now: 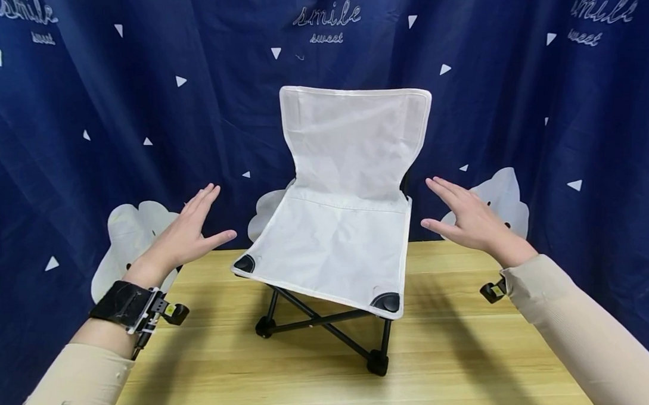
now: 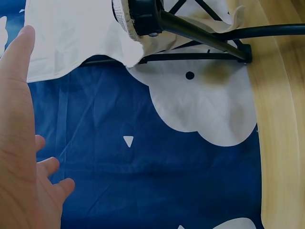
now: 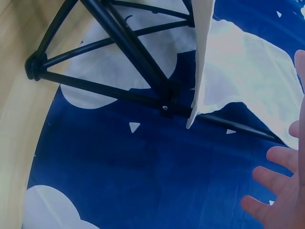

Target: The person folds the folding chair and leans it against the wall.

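Observation:
A folding chair with a white fabric seat [image 1: 336, 244] and backrest [image 1: 354, 139] stands unfolded on a wooden table. Its crossed black legs [image 1: 320, 319] end in black feet, and black patches mark the front seat corners. My left hand [image 1: 188, 231] is held in the air left of the chair, fingers straight and thumb spread, touching nothing. On the other side my right hand [image 1: 467, 218] hovers near the backrest's lower edge, also with straight fingers and apart from the chair. Both wrist views show the black frame [image 3: 128, 45] and the white fabric [image 2: 71, 33] beyond each hand.
The light wooden tabletop [image 1: 218, 373] lies under the chair. Behind it hangs a dark blue curtain [image 1: 235, 110] with white triangles, lettering and white cloud shapes. A small camera on a black strap [image 1: 121, 305] sits at the left wrist, another camera [image 1: 493, 291] at the right.

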`<state>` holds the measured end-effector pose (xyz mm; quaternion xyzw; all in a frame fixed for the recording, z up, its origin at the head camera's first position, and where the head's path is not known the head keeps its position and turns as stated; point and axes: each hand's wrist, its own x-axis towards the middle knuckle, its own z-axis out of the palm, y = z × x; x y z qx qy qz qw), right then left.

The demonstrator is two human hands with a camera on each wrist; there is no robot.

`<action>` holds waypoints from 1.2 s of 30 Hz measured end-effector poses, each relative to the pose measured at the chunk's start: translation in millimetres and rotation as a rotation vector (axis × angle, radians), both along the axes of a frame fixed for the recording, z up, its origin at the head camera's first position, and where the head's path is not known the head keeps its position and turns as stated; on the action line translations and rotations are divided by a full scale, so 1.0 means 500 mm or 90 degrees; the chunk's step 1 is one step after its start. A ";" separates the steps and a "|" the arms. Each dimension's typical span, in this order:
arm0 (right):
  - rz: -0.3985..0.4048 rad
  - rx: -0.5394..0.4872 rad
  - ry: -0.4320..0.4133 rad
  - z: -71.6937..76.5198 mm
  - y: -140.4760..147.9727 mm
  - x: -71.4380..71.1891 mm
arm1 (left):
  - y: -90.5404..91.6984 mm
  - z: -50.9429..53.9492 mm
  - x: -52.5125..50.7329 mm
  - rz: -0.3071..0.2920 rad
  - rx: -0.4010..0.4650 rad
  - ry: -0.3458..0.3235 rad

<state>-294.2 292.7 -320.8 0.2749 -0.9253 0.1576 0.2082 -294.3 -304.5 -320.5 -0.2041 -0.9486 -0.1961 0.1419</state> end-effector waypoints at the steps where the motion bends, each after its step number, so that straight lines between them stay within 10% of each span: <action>1: 0.001 -0.004 0.000 0.000 -0.001 0.000 | 0.001 0.000 0.000 -0.001 0.003 -0.002; 36: 0.062 -0.089 0.068 -0.005 -0.022 -0.001 | 0.032 0.009 0.017 -0.033 0.076 0.031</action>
